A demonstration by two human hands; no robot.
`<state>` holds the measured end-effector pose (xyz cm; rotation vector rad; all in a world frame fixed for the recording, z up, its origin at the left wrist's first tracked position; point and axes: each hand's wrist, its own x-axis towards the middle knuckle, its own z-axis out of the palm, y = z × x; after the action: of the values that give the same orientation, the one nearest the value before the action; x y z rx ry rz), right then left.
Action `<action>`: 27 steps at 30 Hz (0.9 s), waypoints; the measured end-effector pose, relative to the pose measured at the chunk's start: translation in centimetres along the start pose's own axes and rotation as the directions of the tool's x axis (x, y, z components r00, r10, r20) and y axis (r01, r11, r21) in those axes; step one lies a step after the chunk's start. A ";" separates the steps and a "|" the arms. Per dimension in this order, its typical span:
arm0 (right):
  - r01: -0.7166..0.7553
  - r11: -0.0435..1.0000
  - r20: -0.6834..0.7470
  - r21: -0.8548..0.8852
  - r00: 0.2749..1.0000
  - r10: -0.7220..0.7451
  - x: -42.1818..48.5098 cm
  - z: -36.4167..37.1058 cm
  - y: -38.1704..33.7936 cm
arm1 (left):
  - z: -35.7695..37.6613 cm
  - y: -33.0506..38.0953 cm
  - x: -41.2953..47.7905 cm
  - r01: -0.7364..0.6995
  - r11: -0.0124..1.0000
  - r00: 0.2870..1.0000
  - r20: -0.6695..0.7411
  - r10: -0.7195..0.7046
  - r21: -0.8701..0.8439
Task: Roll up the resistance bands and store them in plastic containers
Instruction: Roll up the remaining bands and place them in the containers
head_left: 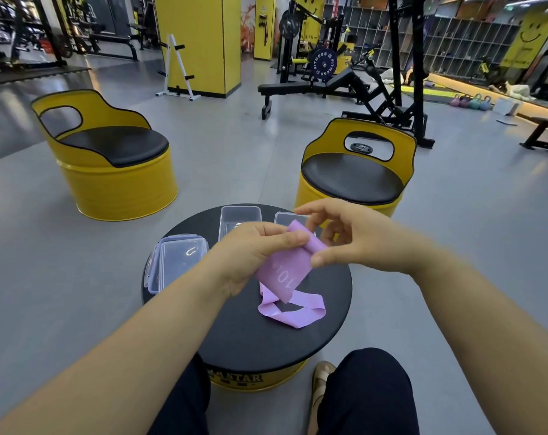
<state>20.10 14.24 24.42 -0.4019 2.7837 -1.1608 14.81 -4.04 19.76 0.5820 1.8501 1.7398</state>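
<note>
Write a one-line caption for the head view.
Left hand and right hand hold a purple band, its loose end on a black table beside clear containers.

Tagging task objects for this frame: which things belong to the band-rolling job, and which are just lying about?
Job: purple band, held in left hand and right hand; open clear container; lidded container; black table.
Lying about: yellow barrel chairs; weight bench; kettlebells; white plate rack.
</note>
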 end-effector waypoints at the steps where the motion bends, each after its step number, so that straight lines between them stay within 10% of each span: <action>1: -0.027 0.998 -0.039 0.053 0.999 0.029 0.0 0.4 0.1 | -0.1 0.0 0.0 -0.014 1.000 1.000 -0.013 0.013 -0.012; 13: 0.014 0.936 -0.385 0.353 0.914 0.131 0.6 3.2 0.6 | 0.0 0.3 0.0 -0.112 0.984 0.990 -0.101 0.099 -0.141; 27: 0.018 0.909 -0.410 0.416 0.896 0.170 0.1 3.6 0.5 | 0.1 0.7 -0.4 -0.189 0.981 0.969 -0.174 0.178 -0.049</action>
<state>20.65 12.06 21.52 0.0235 2.7347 -1.9727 15.13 -4.16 20.50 0.6127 1.8950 2.0193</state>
